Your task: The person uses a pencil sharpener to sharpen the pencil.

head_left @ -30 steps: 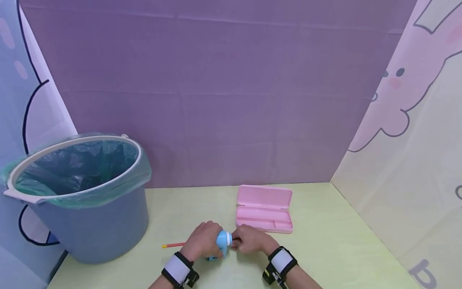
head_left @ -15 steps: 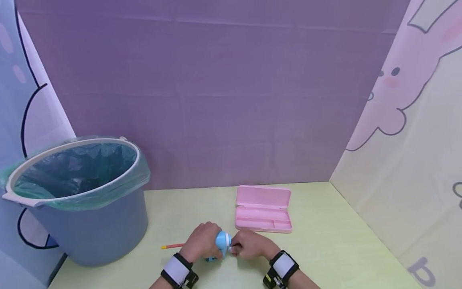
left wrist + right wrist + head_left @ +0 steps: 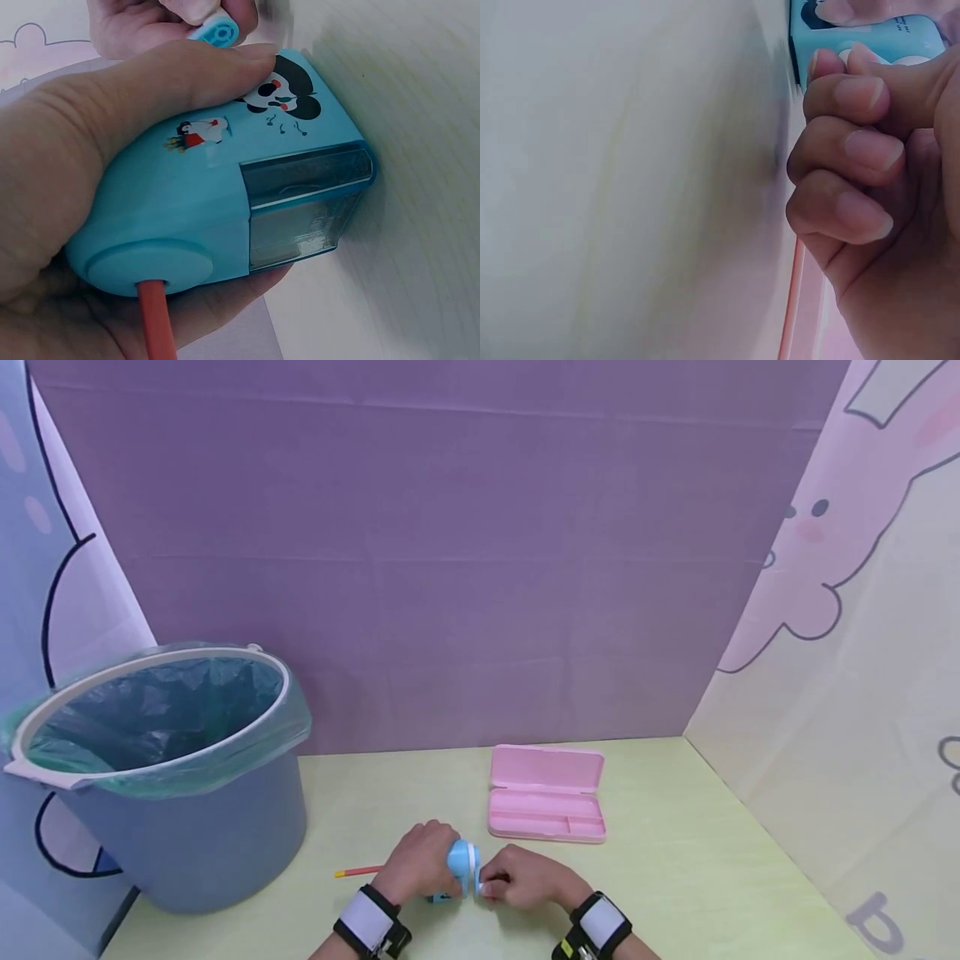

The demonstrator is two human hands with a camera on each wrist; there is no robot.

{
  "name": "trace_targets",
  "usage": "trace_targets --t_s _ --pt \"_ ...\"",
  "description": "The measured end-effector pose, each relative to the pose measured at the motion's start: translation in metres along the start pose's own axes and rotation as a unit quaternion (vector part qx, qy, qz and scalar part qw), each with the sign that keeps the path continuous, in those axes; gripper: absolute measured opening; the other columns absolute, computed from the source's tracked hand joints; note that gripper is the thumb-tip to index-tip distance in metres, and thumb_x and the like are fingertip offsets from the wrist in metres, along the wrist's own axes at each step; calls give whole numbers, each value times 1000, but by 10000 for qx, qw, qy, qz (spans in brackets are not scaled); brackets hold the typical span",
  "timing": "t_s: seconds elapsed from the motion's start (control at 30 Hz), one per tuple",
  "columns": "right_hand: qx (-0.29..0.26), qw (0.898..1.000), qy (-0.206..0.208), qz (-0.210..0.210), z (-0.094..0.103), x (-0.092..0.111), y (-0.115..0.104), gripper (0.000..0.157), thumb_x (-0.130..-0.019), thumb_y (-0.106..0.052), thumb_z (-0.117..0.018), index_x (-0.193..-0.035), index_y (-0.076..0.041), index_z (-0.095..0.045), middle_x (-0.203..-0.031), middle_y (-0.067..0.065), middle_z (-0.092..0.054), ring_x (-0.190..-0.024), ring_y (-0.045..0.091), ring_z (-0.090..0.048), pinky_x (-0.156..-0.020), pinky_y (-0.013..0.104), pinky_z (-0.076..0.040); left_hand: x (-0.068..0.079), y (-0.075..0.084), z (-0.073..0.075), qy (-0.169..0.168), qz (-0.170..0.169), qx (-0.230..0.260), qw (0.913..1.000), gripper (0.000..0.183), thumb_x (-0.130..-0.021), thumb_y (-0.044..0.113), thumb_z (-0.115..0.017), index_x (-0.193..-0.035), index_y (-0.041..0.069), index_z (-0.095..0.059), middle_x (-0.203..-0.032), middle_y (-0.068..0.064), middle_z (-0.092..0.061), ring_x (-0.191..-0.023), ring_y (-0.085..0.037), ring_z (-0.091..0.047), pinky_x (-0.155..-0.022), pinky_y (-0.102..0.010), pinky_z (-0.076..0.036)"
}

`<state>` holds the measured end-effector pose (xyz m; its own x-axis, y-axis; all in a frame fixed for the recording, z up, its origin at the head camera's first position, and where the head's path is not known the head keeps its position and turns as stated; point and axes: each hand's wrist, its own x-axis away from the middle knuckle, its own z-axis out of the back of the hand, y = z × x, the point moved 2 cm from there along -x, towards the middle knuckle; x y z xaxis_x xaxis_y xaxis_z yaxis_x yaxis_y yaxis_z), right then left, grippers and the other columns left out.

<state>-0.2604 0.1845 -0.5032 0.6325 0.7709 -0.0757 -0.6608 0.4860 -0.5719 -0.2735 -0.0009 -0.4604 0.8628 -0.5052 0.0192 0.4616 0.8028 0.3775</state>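
My left hand (image 3: 422, 862) grips a light-blue pencil sharpener (image 3: 217, 172) with cartoon prints and a clear shavings drawer (image 3: 300, 214), thumb across its top. A red pencil (image 3: 156, 319) is stuck in the sharpener's hole; in the head view its yellow end points left. At the sharpener's other end, my right hand (image 3: 522, 877) pinches the crank handle's knob between thumb and index finger; the knob's blue end (image 3: 219, 31) shows in the left wrist view. The right hand's other fingers (image 3: 855, 150) are curled into the palm.
An opened pink pencil case (image 3: 547, 814) with inner compartments lies behind the hands on the pale table (image 3: 675, 860). A large blue-grey bin (image 3: 210, 843) lined with a green bag stands at the left. A purple backdrop (image 3: 450, 568) rises behind.
My right hand has shifted slightly and its wrist has swung a little to the right and down with the crank knob. The left hand, sharpener and pencil stay almost where they were.
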Motion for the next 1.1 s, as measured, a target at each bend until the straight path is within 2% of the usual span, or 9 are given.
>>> trace_targets --t_s 0.33,0.73,0.97,1.1 --pt "-378 9993 -21 -17 0 5 1 26 -98 -14 -54 -75 -12 -65 -63 -17 -47 -56 -6 -38 -52 13 -33 -1 3 0 -24 51 -35 10000 42 -57 30 -92 -86 15 -67 -78 5 -55 -71 -16 -49 -66 -34 -45" --pt "-1014 9946 -231 -44 4 5 -5 26 -99 -13 -53 -74 -9 -59 -61 -15 -42 -54 -4 -38 -53 14 -31 0 2 1 17 148 -85 9999 46 -56 31 -93 -91 13 -68 -80 3 -56 -73 -17 -49 -68 -35 -46" --pt "-1173 9928 -229 -53 6 7 -8 27 -100 -15 -53 -76 -6 -62 -61 -14 -43 -54 -4 -39 -54 13 -33 -1 2 1 -74 233 -45 9997 48 -57 31 -93 -93 13 -69 -81 4 -56 -74 -17 -50 -69 -36 -46" --pt "-1453 9890 -274 -92 8 9 -11 29 -101 -16 -52 -75 -5 -61 -60 -12 -43 -54 -3 -38 -53 14 -32 -1 2 0 -127 296 -32 9995 48 -57 31 -93 -95 13 -69 -81 4 -56 -74 -17 -50 -70 -36 -47"
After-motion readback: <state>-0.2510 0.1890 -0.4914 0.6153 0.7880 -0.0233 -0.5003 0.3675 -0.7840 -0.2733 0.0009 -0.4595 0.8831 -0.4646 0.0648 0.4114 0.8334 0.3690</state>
